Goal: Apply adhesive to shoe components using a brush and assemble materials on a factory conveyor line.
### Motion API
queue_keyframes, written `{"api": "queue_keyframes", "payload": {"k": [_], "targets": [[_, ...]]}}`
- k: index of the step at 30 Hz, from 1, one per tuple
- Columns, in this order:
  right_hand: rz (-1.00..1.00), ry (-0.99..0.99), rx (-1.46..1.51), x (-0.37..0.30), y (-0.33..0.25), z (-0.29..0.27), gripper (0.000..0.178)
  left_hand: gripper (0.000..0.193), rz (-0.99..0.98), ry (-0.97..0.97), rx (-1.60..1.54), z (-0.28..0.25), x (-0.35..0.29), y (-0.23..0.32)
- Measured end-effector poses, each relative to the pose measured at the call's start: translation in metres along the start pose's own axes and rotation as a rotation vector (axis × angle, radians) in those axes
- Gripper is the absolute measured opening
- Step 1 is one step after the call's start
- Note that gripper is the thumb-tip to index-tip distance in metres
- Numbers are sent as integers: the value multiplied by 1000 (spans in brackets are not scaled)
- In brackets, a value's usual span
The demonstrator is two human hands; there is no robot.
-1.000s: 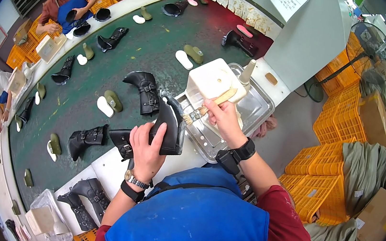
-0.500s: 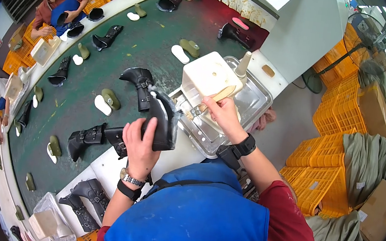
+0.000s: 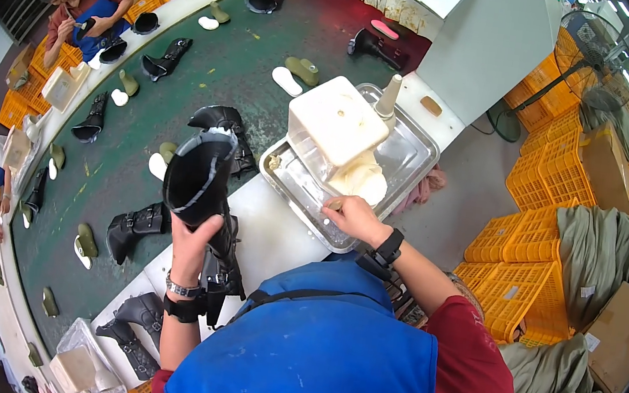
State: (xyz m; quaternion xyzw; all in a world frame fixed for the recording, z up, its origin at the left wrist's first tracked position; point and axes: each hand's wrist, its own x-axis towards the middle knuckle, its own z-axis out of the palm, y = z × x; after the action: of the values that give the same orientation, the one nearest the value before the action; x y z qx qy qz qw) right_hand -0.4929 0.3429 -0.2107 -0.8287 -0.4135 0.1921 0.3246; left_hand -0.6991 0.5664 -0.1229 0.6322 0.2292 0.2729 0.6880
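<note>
My left hand point(image 3: 194, 248) grips a black boot point(image 3: 195, 174) with buckled straps, its wide shaft opening tipped up toward me and its rim edged whitish. My right hand point(image 3: 357, 221) is closed on a brush point(image 3: 337, 205); only a bit of its handle shows, and its bristles are hidden. That hand is over the near edge of a metal tray point(image 3: 421, 162). On the tray stand a whitish plastic box point(image 3: 339, 125), a mass of cream-white paste point(image 3: 363, 180) and a pale cone-shaped piece point(image 3: 390, 96).
Black boots point(image 3: 134, 229), white insoles point(image 3: 285, 81) and olive forms point(image 3: 302, 70) lie on a green belt point(image 3: 213, 66). A pair of boots point(image 3: 132, 335) rests at lower left. Orange crates point(image 3: 507, 291) stand at right. Two people work across the belt.
My left hand has moved left and turned the boot so its opening faces up. My right hand has drawn the brush down and nearer, from beside the box to the tray's near edge.
</note>
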Motion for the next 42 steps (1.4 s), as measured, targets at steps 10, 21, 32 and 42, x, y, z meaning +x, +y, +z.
{"api": "queue_keyframes", "payload": {"k": [10, 21, 32, 42], "targets": [[124, 80, 137, 2, 11, -22, 33, 72, -106, -100, -654, -27, 10, -8], [215, 248, 13, -5, 11, -71, 34, 93, -288, -642, -304, -55, 9, -22], [272, 115, 35, -17, 15, -110, 31, 90, -520, -762, -430, -67, 13, -54], [-221, 47, 703, 23, -160, -98, 23, 92, -505, -936, -328, -30, 13, -25]]}}
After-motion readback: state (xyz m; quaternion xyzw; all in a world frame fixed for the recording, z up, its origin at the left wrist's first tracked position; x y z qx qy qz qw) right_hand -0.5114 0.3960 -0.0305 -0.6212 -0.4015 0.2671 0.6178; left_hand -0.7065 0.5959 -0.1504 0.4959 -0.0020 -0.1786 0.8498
